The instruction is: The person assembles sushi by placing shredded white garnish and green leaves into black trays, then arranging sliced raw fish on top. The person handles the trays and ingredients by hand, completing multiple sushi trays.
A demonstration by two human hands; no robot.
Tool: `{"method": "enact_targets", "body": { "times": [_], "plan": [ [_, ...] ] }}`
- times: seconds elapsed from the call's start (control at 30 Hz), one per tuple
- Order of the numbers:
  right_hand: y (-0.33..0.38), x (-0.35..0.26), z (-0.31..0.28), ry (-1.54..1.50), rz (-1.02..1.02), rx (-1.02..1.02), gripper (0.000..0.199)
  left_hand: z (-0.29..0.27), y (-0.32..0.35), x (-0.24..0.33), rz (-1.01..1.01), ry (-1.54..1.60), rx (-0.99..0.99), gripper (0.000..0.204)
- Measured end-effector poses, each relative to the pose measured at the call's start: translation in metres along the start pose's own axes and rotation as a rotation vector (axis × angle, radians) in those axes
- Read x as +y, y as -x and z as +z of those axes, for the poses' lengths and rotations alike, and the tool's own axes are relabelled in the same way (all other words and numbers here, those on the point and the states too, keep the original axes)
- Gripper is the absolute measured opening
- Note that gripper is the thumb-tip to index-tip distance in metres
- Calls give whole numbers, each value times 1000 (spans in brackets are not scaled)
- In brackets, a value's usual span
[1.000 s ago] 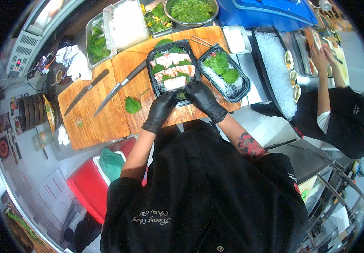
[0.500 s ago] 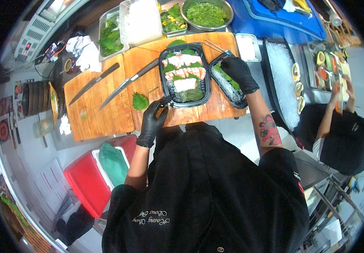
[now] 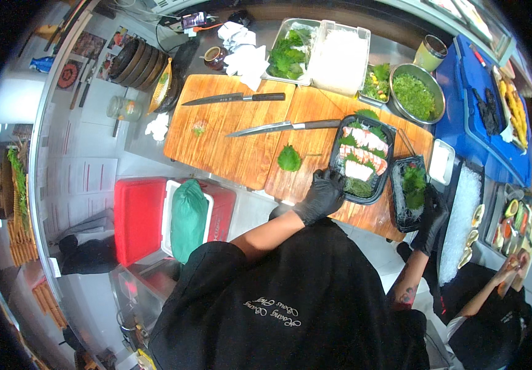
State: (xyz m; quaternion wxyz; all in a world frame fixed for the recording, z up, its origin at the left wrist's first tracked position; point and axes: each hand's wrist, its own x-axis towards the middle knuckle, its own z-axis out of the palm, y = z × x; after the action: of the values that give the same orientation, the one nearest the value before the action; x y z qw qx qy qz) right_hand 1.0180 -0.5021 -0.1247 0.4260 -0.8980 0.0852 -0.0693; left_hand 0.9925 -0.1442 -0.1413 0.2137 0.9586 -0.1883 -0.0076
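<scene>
A large black tray (image 3: 386,179) holds rows of sliced red-and-white seafood (image 3: 364,154), green leaves and a mound of fine green strands (image 3: 357,187). My left hand (image 3: 322,196), in a black glove, has its fingers curled on the tray's near-left corner. Just right of it lies a smaller black tray (image 3: 399,206) with white shredded garnish and a jagged green leaf (image 3: 414,185). My gloved right hand (image 3: 431,221) grips that tray's right edge; its fingertips are partly hidden. Metal tweezers (image 3: 406,140) rest behind the smaller tray.
Two long knives (image 3: 235,97) and a loose leaf (image 3: 289,158) lie on the wooden boards (image 3: 241,148). Behind stand leaf containers (image 3: 290,54) and a steel bowl of greens (image 3: 417,92). An ice tray (image 3: 460,222) is at right, near another person's hands (image 3: 513,264).
The view has turned, so the board sits farther right. My right hand has moved from over the smaller tray to its right edge, uncovering the leaf. My left hand stays at the large tray's corner.
</scene>
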Motion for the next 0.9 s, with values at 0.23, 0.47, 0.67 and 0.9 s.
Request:
{"method": "enact_targets", "body": {
  "times": [0.23,0.47,0.67,0.9],
  "plan": [
    [18,-1,13,-213,117,9,24,5,-1,3,83,203,13,50],
    [68,-42,111,-748,228,-132,26,-27,14,-38,-218,961,-84,28],
    [78,-94,173,-847,380,-440,23,-45,5,-43,-503,1500,-327,40],
    [67,-109,152,-153,-78,-250,21,-29,-32,-58,-100,675,-250,26]
  ]
}}
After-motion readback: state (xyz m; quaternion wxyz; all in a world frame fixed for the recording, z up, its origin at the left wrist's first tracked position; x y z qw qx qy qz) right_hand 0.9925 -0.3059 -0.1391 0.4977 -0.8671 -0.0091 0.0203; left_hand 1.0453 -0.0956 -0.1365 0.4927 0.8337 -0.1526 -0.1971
